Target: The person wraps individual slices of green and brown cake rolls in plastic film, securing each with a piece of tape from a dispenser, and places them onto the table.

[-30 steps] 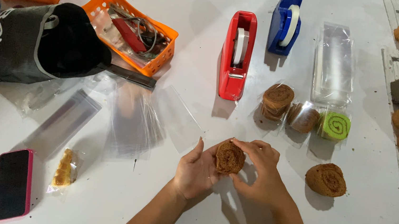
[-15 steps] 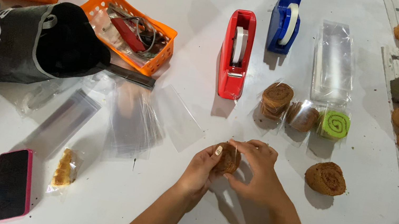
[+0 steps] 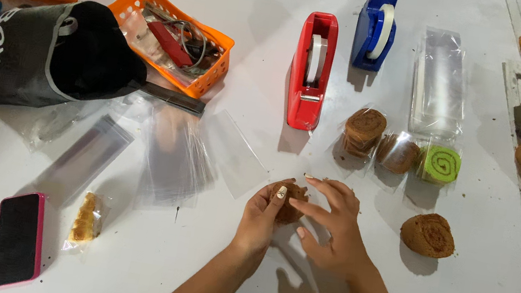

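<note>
One brown roll cake slice (image 3: 288, 201) sits pinched between both hands over the tabletop (image 3: 266, 22): left hand (image 3: 261, 220) grips it, right hand (image 3: 332, 224) fingers touch it; squeezing risks crumbling, clear sleeves (image 3: 175, 154) nearby could slide

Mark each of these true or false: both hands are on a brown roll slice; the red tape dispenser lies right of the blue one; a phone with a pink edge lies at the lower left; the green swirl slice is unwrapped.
1. Left hand and right hand are both on the brown roll slice. True.
2. The red tape dispenser lies right of the blue tape dispenser. False: it lies left of it.
3. A phone with a pink edge lies at the lower left. True.
4. The green swirl slice is unwrapped. False: it sits in clear wrap.
</note>
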